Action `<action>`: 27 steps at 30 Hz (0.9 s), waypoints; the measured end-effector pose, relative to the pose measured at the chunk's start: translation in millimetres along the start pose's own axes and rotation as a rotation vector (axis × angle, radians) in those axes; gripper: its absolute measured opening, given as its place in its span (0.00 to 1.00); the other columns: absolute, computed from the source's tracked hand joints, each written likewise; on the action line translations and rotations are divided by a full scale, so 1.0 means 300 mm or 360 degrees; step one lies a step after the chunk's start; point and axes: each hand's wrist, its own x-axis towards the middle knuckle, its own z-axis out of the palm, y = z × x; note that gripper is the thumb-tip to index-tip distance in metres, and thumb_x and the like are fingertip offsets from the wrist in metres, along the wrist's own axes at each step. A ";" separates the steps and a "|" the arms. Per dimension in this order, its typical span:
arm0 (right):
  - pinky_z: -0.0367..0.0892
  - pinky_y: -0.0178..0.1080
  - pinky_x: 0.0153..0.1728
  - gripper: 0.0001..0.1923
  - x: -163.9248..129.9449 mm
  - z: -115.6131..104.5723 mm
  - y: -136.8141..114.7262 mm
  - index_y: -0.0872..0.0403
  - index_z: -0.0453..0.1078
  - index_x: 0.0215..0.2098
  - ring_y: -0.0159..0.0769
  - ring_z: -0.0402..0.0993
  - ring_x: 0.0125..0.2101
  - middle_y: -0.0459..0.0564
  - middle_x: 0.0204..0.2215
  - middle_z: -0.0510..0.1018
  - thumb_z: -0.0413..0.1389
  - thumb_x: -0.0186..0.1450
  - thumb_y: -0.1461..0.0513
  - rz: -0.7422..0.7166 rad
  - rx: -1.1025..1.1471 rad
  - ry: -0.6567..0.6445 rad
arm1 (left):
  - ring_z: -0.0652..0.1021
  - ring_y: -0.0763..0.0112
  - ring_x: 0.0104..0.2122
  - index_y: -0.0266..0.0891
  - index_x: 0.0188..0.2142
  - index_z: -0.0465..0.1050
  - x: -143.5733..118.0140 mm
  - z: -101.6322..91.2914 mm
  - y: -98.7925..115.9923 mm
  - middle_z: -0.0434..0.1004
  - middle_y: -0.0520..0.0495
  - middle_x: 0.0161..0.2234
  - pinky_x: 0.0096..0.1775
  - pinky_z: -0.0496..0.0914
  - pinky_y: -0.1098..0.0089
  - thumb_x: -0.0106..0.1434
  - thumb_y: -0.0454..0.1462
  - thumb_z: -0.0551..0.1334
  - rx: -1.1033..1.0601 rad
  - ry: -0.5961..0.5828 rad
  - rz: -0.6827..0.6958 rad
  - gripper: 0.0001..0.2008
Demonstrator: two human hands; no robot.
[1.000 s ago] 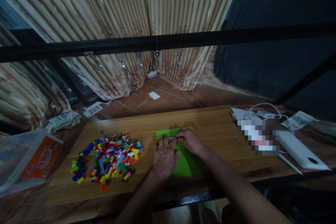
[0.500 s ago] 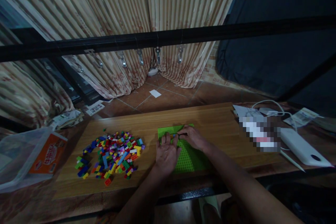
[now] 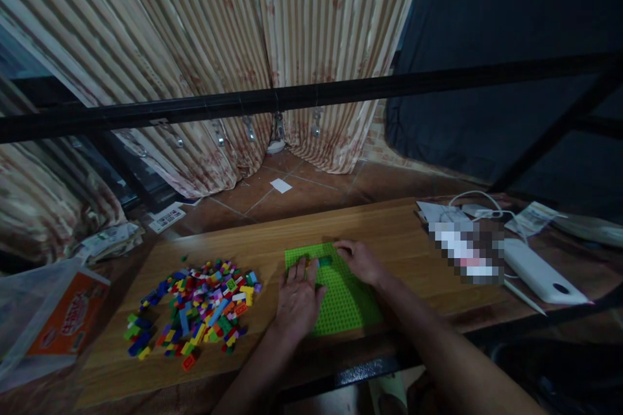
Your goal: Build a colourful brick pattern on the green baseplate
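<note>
I rest both flat hands, left (image 3: 296,295) and right (image 3: 359,260), gripping nothing, on the green studded baseplate (image 3: 341,301); few bricks (image 3: 322,261) are placed, and the loose multicoloured brick pile (image 3: 195,305) remains at left.

A pixelated patch (image 3: 466,251) hides something on the table (image 3: 399,227) (right side, beside cables).

We see a white power bank (image 3: 542,270) with its cable (image 3: 474,198) at the table's right edge, an orange packet (image 3: 58,323) past the left edge, striped curtains (image 3: 204,45) beyond.
</note>
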 end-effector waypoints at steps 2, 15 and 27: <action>0.66 0.39 0.45 0.13 -0.005 0.002 -0.015 0.55 0.75 0.41 0.37 0.75 0.39 0.52 0.38 0.80 0.49 0.64 0.66 -0.0021 -0.0089 -0.0034 | 0.66 0.58 0.57 0.36 0.64 0.50 -0.007 -0.016 -0.015 0.63 0.40 0.59 0.56 0.61 0.59 0.63 0.40 0.56 -0.0046 -0.0036 0.0024 0.31; 0.62 0.37 0.41 0.13 -0.069 -0.005 -0.123 0.52 0.75 0.39 0.37 0.72 0.38 0.51 0.38 0.77 0.48 0.66 0.64 -0.0070 -0.0550 -0.0390 | 0.75 0.66 0.48 0.36 0.62 0.53 -0.018 -0.101 -0.081 0.74 0.41 0.50 0.48 0.68 0.69 0.60 0.27 0.53 -0.0198 -0.0257 -0.0136 0.30; 0.60 0.35 0.36 0.10 -0.070 0.009 -0.122 0.53 0.73 0.31 0.36 0.72 0.35 0.50 0.33 0.77 0.50 0.64 0.64 0.0001 -0.0615 -0.0353 | 0.76 0.67 0.45 0.38 0.59 0.59 0.001 -0.058 -0.072 0.75 0.42 0.45 0.46 0.70 0.69 0.55 0.21 0.51 -0.0062 -0.0093 -0.0084 0.32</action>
